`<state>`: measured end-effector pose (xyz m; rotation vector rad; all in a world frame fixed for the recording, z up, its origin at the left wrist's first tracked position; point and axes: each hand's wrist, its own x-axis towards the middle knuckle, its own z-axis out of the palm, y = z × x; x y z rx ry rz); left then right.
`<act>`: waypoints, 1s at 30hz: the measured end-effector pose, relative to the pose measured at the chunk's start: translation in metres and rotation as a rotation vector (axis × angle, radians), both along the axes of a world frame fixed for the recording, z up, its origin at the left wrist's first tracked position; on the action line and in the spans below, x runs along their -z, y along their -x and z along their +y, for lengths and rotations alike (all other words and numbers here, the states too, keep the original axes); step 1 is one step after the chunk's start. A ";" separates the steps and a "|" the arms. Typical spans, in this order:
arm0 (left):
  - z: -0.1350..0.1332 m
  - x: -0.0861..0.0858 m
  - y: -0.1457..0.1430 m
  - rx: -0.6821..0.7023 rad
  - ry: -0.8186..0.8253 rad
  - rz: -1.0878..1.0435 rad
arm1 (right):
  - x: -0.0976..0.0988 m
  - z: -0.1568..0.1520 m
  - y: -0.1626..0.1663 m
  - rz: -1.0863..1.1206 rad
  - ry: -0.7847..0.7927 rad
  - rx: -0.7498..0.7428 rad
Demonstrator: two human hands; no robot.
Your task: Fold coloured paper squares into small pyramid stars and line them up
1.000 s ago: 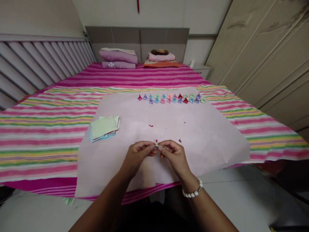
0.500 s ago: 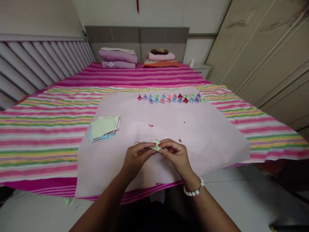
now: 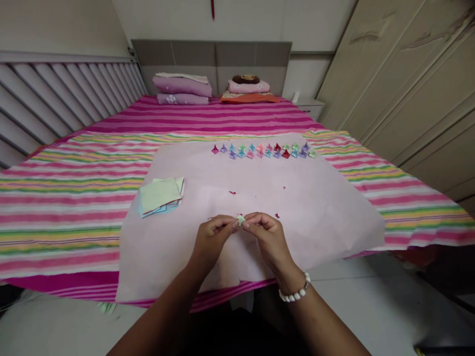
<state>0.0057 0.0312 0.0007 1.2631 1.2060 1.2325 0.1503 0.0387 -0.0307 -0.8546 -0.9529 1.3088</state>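
Note:
A small piece of folded pale green paper is pinched between both hands, low over the large pinkish sheet. My left hand is closed on its left side, thumb and fingers pressed together. From the other side, my right hand grips it between thumb and fingertips; a white bead bracelet is on that wrist. Much of the folded paper is covered by the fingertips. Beyond the hands, small pointed folded-paper pieces in several colours stand in two rows.
A stack of paper squares, pale green on top, lies at the left of the sheet. Small red scraps are scattered ahead of the hands. Around the sheet spreads a striped bedcover. Folded bedding sits by the headboard.
Both thumbs have shifted up over the folded green paper, and less of it shows now. The hands have drawn slightly closer together. The stack and the rows of folded pieces stay put.

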 end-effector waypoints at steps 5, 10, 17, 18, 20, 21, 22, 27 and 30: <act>0.004 0.005 0.000 -0.055 0.207 -0.129 | -0.003 0.001 0.006 0.062 0.141 0.040; 0.009 0.004 -0.002 -0.064 0.322 -0.181 | -0.004 0.001 0.007 0.118 0.227 0.032; 0.013 0.007 -0.001 -0.058 0.392 -0.227 | -0.003 0.002 0.006 0.134 0.297 0.000; 0.014 0.008 -0.001 -0.058 0.410 -0.243 | -0.003 0.002 0.005 0.118 0.282 -0.020; 0.015 0.008 0.001 -0.058 0.457 -0.289 | -0.003 0.001 0.002 0.072 0.237 -0.079; 0.016 0.008 0.002 -0.058 0.484 -0.317 | -0.003 0.001 0.001 0.040 0.205 -0.113; 0.016 0.007 0.003 -0.056 0.512 -0.343 | -0.002 0.000 -0.001 0.004 0.168 -0.148; 0.018 0.006 0.005 -0.035 0.601 -0.431 | -0.002 -0.003 -0.008 -0.211 -0.079 -0.233; 0.016 0.007 0.004 0.020 0.631 -0.473 | -0.001 -0.002 -0.008 -0.237 -0.107 -0.160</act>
